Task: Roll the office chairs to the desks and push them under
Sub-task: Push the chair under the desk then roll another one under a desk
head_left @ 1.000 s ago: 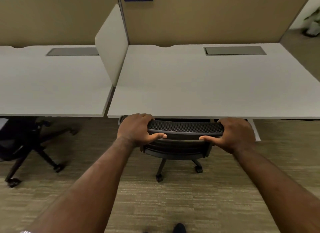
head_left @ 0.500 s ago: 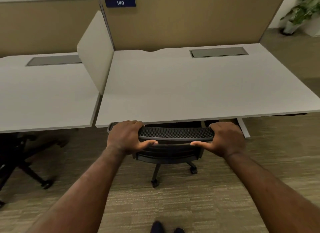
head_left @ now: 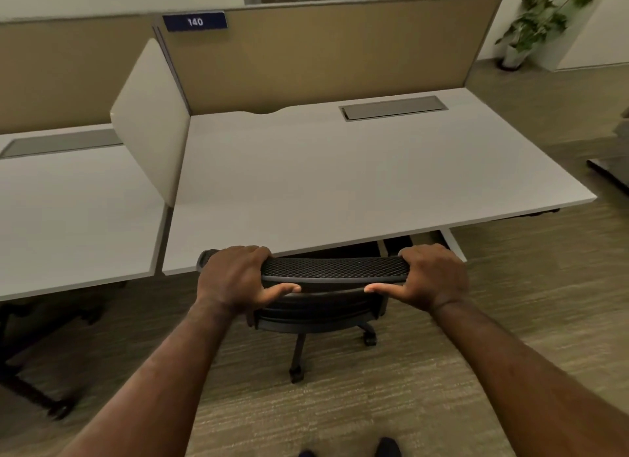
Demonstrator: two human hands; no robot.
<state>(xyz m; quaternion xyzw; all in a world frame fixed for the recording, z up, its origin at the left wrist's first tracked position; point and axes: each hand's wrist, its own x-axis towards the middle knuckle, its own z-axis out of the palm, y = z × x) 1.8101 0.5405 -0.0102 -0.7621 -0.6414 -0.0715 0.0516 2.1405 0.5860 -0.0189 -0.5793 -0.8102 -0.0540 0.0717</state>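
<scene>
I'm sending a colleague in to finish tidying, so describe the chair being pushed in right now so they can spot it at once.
Find the tan partition carrying the blue sign marked 140; the white desk lies right below it. At that desk's near edge stands a black office chair with a mesh top rail, gripped by the left hand and right hand. The other dark chair sits by the left-hand desk, untouched.

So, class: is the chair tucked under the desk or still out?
Mostly under: the chair has its backrest top at the desk front edge, seat hidden beneath, rear wheels showing.
</scene>
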